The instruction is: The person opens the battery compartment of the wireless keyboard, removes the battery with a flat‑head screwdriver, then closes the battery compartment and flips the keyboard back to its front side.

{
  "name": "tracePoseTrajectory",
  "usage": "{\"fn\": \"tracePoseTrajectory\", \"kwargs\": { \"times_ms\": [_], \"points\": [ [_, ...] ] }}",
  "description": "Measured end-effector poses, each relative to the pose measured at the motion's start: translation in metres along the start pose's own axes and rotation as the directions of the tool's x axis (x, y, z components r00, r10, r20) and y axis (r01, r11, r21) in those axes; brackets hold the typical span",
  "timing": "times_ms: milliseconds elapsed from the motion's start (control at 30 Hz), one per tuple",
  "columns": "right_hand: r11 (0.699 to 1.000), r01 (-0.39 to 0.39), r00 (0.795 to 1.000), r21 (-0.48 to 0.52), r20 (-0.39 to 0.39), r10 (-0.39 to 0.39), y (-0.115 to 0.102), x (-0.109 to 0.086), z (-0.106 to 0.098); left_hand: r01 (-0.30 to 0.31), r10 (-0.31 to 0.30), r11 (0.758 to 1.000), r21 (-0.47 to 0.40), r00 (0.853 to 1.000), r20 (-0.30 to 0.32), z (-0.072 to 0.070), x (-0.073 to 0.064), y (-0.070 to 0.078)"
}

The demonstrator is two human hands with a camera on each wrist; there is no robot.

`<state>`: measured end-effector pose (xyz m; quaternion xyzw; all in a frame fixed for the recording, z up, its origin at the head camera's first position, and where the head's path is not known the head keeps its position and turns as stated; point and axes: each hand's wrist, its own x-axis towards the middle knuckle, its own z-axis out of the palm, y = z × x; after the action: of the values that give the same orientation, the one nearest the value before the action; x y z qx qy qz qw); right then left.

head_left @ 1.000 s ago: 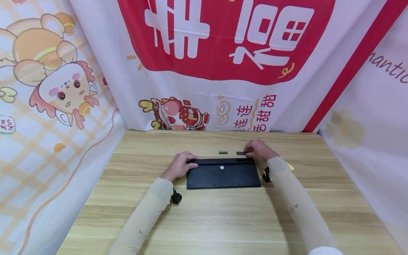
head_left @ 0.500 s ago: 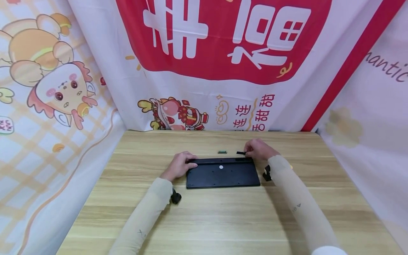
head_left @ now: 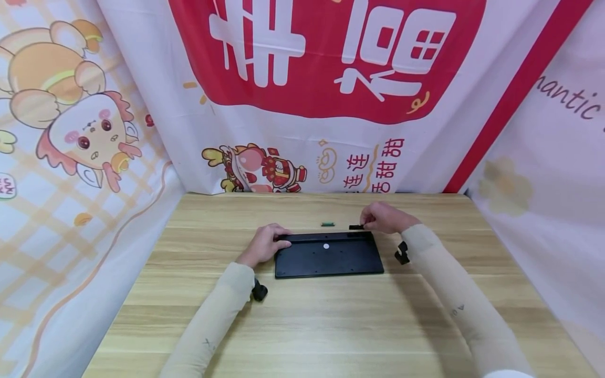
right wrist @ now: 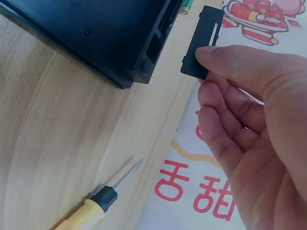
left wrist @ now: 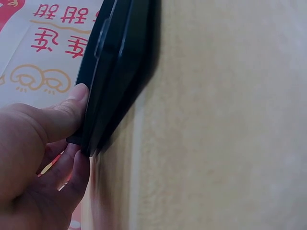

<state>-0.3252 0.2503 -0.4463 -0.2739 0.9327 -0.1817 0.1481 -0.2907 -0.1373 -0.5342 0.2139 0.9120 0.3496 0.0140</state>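
A black keyboard (head_left: pixel 331 261) lies face down on the table, screw holes and a round white sticker on its underside. My left hand (head_left: pixel 267 244) grips its far left corner, thumb (left wrist: pixel 79 93) on top and fingers underneath. Just beyond the far right corner, my right hand (head_left: pixel 384 217) pinches a small black battery cover (right wrist: pixel 199 38) between thumb and fingers. The cover has a slot and small tabs, and is held apart from the keyboard. An uncovered recess (right wrist: pixel 154 48) shows in the keyboard's raised edge. A green battery (head_left: pixel 327 224) lies behind the keyboard.
A screwdriver with a yellow handle (right wrist: pixel 84 215) lies on the wooden table (head_left: pixel 312 325) to the right of the keyboard; the right arm hides it in the head view. Printed cloth (head_left: pixel 302 115) hangs behind the table's far edge and along both sides.
The battery cover has tilted in my right hand, turning from grey-looking to black. My right forearm has swung outward slightly, and the yellow handle beside it is now hidden. My left hand keeps its grip.
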Motion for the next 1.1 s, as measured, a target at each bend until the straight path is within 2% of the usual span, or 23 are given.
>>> {"fn": "tracePoseTrajectory", "kwargs": {
  "times_ms": [233, 500, 800, 1100],
  "points": [
    [1.0, 0.018, 1.0, 0.014, 0.024, -0.019, -0.002, -0.001, 0.001, 0.0, 0.0, 1.0, 0.002, 1.0, -0.002, 0.0, -0.001, 0.0],
    [0.999, -0.021, 0.998, 0.036, 0.053, 0.019, 0.004, 0.003, 0.01, -0.02, 0.02, 1.0, -0.007, 1.0, -0.013, 0.0, -0.003, -0.001],
    [0.999, 0.039, 0.999, 0.011, 0.037, -0.04, 0.007, 0.006, 0.016, -0.034, 0.034, 0.999, -0.021, 0.999, -0.023, 0.002, -0.001, -0.003],
    [0.999, 0.035, 0.999, -0.015, 0.039, -0.034, 0.006, 0.007, 0.017, -0.015, 0.015, 1.0, -0.025, 1.0, -0.015, 0.001, -0.001, -0.002]
  ]
}}
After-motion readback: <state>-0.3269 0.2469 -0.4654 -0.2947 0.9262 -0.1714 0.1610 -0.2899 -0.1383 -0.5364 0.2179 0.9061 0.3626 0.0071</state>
